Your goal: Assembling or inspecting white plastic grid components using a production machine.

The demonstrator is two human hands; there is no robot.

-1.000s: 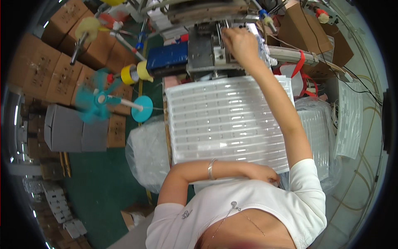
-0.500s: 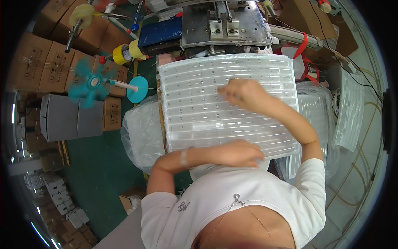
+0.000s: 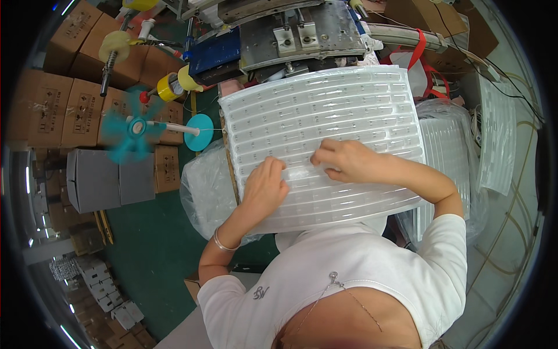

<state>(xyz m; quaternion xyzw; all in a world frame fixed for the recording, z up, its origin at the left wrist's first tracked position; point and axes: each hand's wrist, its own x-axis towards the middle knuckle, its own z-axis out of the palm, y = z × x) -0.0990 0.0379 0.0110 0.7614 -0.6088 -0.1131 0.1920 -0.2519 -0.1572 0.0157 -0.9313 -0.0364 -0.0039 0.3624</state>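
Note:
A wide sheet of clear ribbed plastic (image 3: pixel 273 131), like a tray with many long curved channels, lies in front of me. Small dark marks or parts sit in rows along its channels. My left hand (image 3: pixel 266 185) is over the sheet's left-middle part, fingers bent and drawn together. Facing it, my right hand (image 3: pixel 351 161) has its fingers curled and its thumb below them, low over the channels. Between the two hands runs a shiny pale channel. Whatever either set of fingertips pinches, if anything, is too small to make out.
Beyond the sheet stands a metal machine (image 3: pixel 302 38) with clamps. A spinning teal fan (image 3: pixel 138 126) and yellow tape rolls (image 3: pixel 170 87) are at the left. Cardboard boxes (image 3: pixel 43 107) and grey boxes (image 3: pixel 93 179) stack farther left. Bagged plastic sheets (image 3: pixel 444 154) lie at the right.
My left hand has moved from the sheet's near edge forward and left onto its channels. My right hand has come back toward me, lower on the sheet. The view has shifted slightly.

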